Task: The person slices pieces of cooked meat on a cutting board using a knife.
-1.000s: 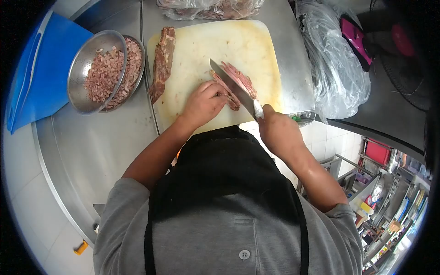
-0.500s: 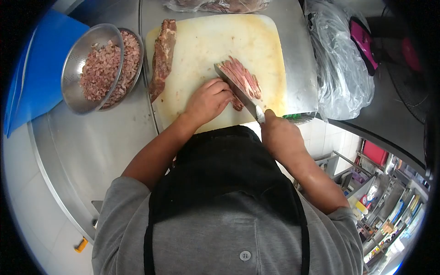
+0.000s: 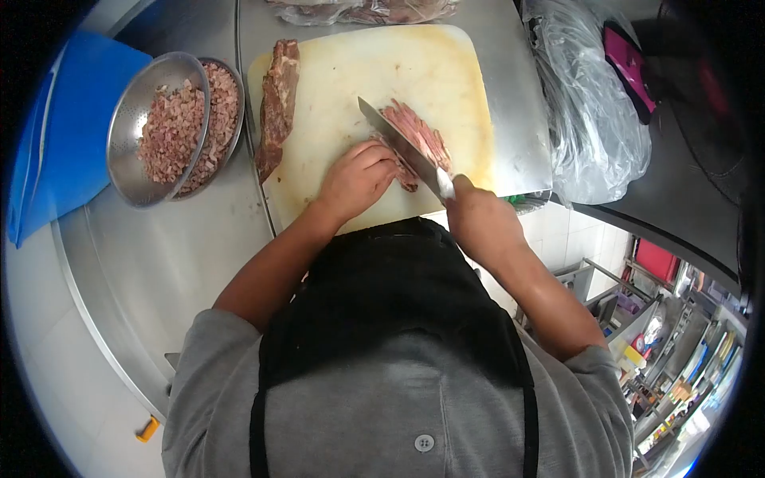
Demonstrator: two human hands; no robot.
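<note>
My right hand point(image 3: 484, 221) is wrapped round the handle of a knife point(image 3: 414, 155), whose broad blade points up and left. Curled fingers of my left hand point(image 3: 360, 182) press on a piece of meat point(image 3: 407, 180) at the blade's left side; those fingers partly cover it. Thin pink meat strips point(image 3: 421, 131) lie in a heap along the blade's right side. Beneath everything is a stained white cutting board point(image 3: 358, 68). A long reddish-brown slab of meat point(image 3: 279, 103) rests along the board's left edge.
Left of the board, a tilted metal colander point(image 3: 119, 151) with diced meat overlaps a bowl point(image 3: 237, 131) of more diced meat. A blue sheet or bag point(image 3: 68, 119) lies beyond. Clear plastic bags point(image 3: 586, 119) sit at right, bagged meat point(image 3: 366, 11) at the top.
The knife and my right hand have shifted slightly up and left, with the blade tip further beyond the strips. My left hand stays on the meat. The camera view has moved a little.
</note>
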